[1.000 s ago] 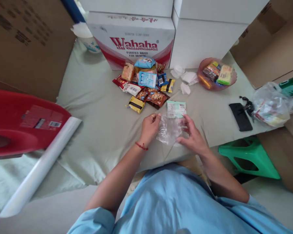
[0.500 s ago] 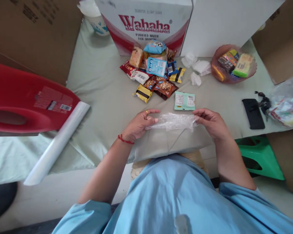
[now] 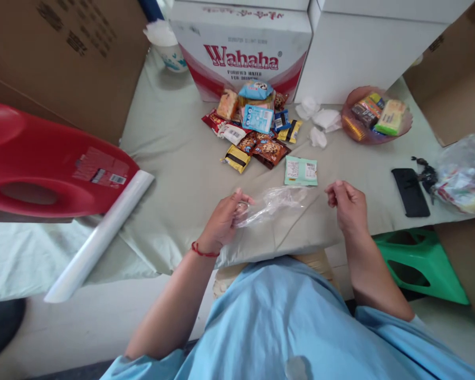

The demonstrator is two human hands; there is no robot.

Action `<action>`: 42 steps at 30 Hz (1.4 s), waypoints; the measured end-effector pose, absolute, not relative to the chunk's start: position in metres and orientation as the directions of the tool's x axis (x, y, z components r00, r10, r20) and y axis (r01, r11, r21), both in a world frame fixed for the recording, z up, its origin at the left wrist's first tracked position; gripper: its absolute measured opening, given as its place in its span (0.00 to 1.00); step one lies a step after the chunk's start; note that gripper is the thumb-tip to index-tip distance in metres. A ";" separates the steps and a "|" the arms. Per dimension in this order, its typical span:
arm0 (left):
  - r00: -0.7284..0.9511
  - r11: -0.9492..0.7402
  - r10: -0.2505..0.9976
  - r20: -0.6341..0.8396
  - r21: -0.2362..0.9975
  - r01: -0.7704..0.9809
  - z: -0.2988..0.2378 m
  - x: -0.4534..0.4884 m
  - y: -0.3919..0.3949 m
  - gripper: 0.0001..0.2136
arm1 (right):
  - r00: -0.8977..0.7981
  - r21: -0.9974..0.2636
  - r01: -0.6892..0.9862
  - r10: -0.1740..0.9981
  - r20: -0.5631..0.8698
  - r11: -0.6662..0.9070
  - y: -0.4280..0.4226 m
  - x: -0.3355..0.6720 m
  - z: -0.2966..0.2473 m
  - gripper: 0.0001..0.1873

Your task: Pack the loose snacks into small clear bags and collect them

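Note:
A thin, crumpled clear plastic bag (image 3: 275, 203) stretches across the front of the table, its left end pinched in my left hand (image 3: 227, 214). To the right, my right hand (image 3: 348, 206) is closed with the fingertips together, apart from the bag, and I see nothing in it. Just beyond the bag a pale green snack packet (image 3: 301, 171) lies flat. Farther back is a pile of wrapped snacks, with a yellow packet (image 3: 237, 158), brown cookie packets (image 3: 269, 152) and a light blue packet (image 3: 258, 119).
A pink bowl (image 3: 356, 138) of snacks stands back right, beside crumpled tissues (image 3: 326, 120). A black phone (image 3: 410, 192) lies near a stuffed plastic bag (image 3: 465, 174). At left are a red jug (image 3: 59, 158) and a white roll (image 3: 101, 235). A Wahaha carton (image 3: 241, 47) stands behind.
My right hand has let go of the bag's right end and moved slightly right. My left hand still holds the other end, a little lower. The view has tilted up slightly.

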State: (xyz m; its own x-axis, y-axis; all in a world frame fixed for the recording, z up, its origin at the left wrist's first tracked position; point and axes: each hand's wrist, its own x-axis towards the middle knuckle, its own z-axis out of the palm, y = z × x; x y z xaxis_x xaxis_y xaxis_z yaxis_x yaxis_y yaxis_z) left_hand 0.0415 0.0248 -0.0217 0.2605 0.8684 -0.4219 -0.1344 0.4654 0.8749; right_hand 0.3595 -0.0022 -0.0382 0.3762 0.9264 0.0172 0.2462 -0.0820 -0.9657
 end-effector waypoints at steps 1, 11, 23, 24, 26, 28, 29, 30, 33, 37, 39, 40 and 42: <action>0.272 0.450 0.872 -0.407 0.885 -0.118 -0.020 0.043 0.023 0.30 | 0.299 -0.965 0.253 0.954 0.007 -0.072 -0.005 0.354 -0.035 0.29; 0.008 0.253 0.967 -0.253 0.967 0.042 -0.022 0.052 0.011 0.16 | -0.049 -0.911 0.404 0.997 0.065 0.080 0.037 0.283 -0.032 0.15; -0.312 0.293 0.930 -0.196 0.906 0.304 -0.046 -0.007 -0.019 0.28 | 0.047 -0.932 0.239 0.962 -0.268 -0.271 -0.005 0.313 -0.052 0.22; -0.262 0.252 0.954 -0.144 0.859 0.446 -0.047 -0.011 -0.023 0.33 | 0.037 -0.911 0.334 0.969 -0.243 -0.241 -0.011 0.317 -0.053 0.21; -0.127 0.109 0.991 -0.032 0.739 0.665 -0.045 -0.016 -0.027 0.40 | 0.009 -0.848 0.517 0.991 -0.130 -0.116 -0.019 0.324 -0.047 0.20; 0.008 -0.036 0.999 0.047 0.641 0.767 -0.038 -0.016 -0.024 0.42 | -0.055 -0.766 0.642 0.998 0.002 0.037 -0.023 0.329 -0.036 0.27; 0.055 -0.089 0.996 0.075 0.612 0.786 -0.032 -0.014 -0.020 0.43 | -0.098 -0.733 0.673 0.994 0.042 0.097 -0.022 0.330 -0.029 0.32; 0.084 -0.127 0.991 0.100 0.594 0.794 -0.026 -0.012 -0.013 0.44 | -0.136 -0.712 0.687 0.988 0.067 0.143 -0.019 0.330 -0.023 0.36; 0.109 -0.187 0.980 0.168 0.569 0.801 -0.012 -0.001 0.018 0.44 | -0.215 -0.687 0.694 0.973 0.086 0.214 0.001 0.317 -0.012 0.41; 0.260 -0.262 0.961 0.090 0.588 0.765 -0.007 0.013 0.059 0.23 | -0.304 -0.671 0.687 0.949 0.085 0.280 0.034 0.283 -0.013 0.26; 0.322 -0.252 0.947 0.011 0.648 0.719 -0.007 0.013 0.065 0.18 | -0.296 -0.694 0.660 0.949 0.112 0.288 0.041 0.271 -0.015 0.15; 0.309 -0.214 0.951 -0.012 0.697 0.684 -0.008 0.012 0.063 0.19 | -0.258 -0.721 0.638 0.957 0.131 0.271 0.041 0.269 -0.016 0.15; 0.211 -0.082 0.977 -0.045 0.826 0.558 -0.008 0.005 0.052 0.21 | -0.118 -0.819 0.546 0.985 0.130 0.173 0.035 0.273 -0.017 0.16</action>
